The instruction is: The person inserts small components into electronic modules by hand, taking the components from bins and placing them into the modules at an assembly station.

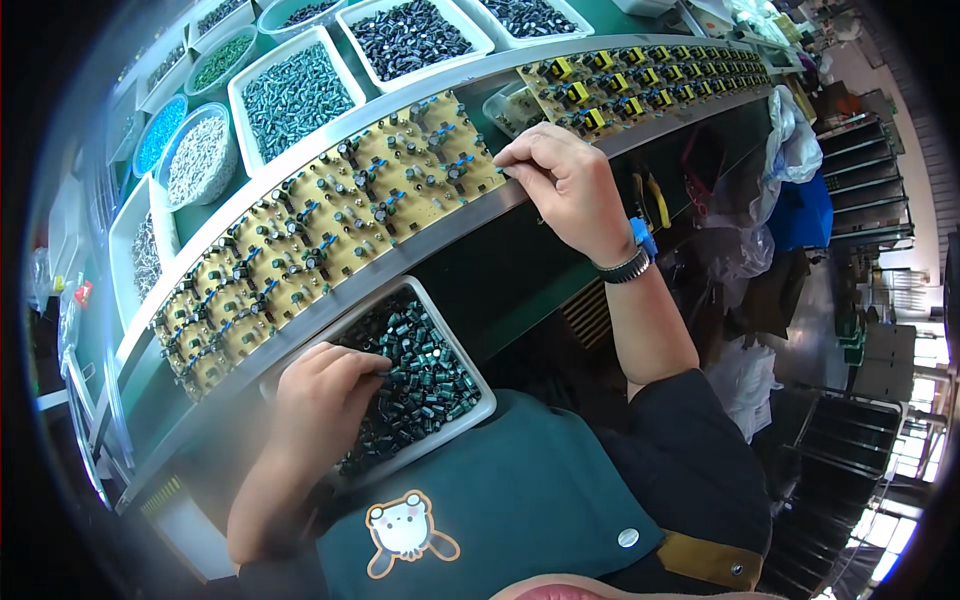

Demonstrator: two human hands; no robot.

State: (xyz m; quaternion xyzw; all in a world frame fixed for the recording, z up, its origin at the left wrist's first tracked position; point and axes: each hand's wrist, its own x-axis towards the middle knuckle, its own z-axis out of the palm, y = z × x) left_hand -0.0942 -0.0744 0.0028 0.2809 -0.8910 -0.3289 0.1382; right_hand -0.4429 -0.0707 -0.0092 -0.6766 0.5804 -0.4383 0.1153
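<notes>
My left hand (325, 395) reaches over a white tray (468, 350) of dark green cylindrical capacitors (430, 385) close to my body. Its thumb and fingers are pinched together just at the heap; what they hold, if anything, is hidden. With thumb and forefinger closed, my right hand (572, 185) pinches a small dark green capacitor at the right end of a row of tan circuit boards (345, 220). Many small parts stand upright on these boards, among them black cylinders and blue pieces. A dark band with a blue piece circles my right wrist.
A metal rail (400, 245) runs along the boards' near edge. More boards with yellow parts (640, 85) continue to the right. Beyond the boards stand bins of components, such as green capacitors (295, 100) and a white-filled bowl (200, 160). Yellow-handled pliers (657, 200) hang beside my right forearm.
</notes>
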